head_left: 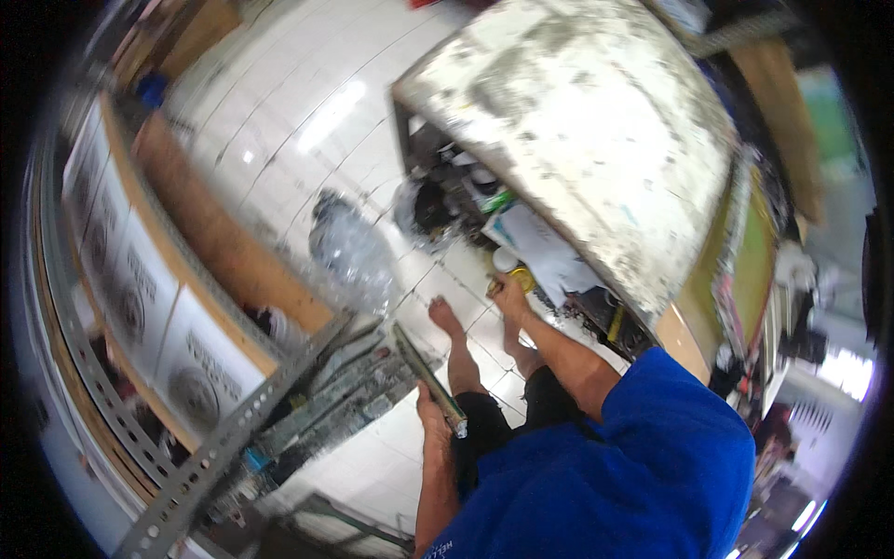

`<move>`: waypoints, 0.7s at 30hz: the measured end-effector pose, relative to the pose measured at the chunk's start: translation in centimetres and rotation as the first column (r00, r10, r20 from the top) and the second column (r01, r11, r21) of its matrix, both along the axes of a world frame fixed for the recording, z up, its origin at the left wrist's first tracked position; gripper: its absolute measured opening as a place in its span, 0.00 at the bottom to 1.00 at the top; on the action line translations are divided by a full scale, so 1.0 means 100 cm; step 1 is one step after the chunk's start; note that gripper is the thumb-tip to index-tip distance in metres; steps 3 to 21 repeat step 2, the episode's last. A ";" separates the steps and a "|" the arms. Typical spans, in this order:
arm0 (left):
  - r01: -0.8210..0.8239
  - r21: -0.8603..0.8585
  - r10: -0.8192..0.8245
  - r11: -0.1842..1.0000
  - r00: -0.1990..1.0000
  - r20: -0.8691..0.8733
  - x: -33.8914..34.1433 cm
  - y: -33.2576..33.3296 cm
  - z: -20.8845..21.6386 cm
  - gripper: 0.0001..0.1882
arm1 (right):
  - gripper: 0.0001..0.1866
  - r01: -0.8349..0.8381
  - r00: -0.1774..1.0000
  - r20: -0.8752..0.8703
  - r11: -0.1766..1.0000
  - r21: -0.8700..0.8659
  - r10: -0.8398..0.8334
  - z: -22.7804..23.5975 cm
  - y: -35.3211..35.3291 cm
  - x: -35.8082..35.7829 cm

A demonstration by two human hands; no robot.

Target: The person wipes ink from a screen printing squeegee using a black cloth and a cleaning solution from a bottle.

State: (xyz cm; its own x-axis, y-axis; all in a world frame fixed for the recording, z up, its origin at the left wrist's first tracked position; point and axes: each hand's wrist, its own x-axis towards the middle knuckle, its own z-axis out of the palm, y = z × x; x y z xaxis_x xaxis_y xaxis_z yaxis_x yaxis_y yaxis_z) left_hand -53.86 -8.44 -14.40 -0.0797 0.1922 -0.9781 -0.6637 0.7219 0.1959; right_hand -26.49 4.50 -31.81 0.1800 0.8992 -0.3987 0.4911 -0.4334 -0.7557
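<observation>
My left hand (431,411) is closed around a long, narrow, squeegee-like bar (429,380), greenish-grey with a pale lower end. The bar slants beside my left leg, its far end near a rack of similar long bars (326,410). My right hand (509,295) reaches forward over the floor near the table's open lower shelf. Its fingers are curled together, with a small brownish thing at their tips that is too small to name. Close by them are a yellow ring-shaped thing (522,279) and a white round container (505,259).
A paint-stained white table (596,140) stands ahead right, with white sheets (545,250) and containers crammed beneath. Clear plastic bags (352,252) lie on the tiled floor (279,102). At left, a perforated metal shelf frame (214,466) borders white printed boxes (200,368).
</observation>
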 end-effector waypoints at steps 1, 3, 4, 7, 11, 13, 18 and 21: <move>0.014 0.032 -0.015 0.999 1.000 0.009 0.001 0.010 0.010 0.27 | 0.22 -0.019 1.000 0.001 0.996 0.092 0.019 -0.026 -0.026 0.017; 0.054 0.151 -0.052 0.987 0.998 -0.022 -0.011 0.008 -0.012 0.28 | 0.22 0.051 0.998 0.016 0.992 0.118 -0.053 -0.017 -0.031 0.029; 0.054 0.151 -0.052 0.987 0.998 -0.022 -0.011 0.008 -0.012 0.28 | 0.22 0.051 0.998 0.016 0.992 0.118 -0.053 -0.017 -0.031 0.029; 0.054 0.151 -0.052 0.987 0.998 -0.022 -0.011 0.008 -0.012 0.28 | 0.22 0.051 0.998 0.016 0.992 0.118 -0.053 -0.017 -0.031 0.029; 0.054 0.151 -0.052 0.987 0.998 -0.022 -0.011 0.008 -0.012 0.28 | 0.22 0.051 0.998 0.016 0.992 0.118 -0.053 -0.017 -0.031 0.029; 0.054 0.151 -0.052 0.987 0.998 -0.022 -0.011 0.008 -0.012 0.28 | 0.22 0.051 0.998 0.016 0.992 0.118 -0.053 -0.017 -0.031 0.029; 0.054 0.151 -0.052 0.987 0.998 -0.022 -0.011 0.008 -0.012 0.28 | 0.22 0.051 0.998 0.016 0.992 0.118 -0.053 -0.017 -0.031 0.029; 0.054 0.151 -0.052 0.987 0.998 -0.022 -0.011 0.008 -0.012 0.28 | 0.22 0.051 0.998 0.016 0.992 0.118 -0.053 -0.017 -0.031 0.029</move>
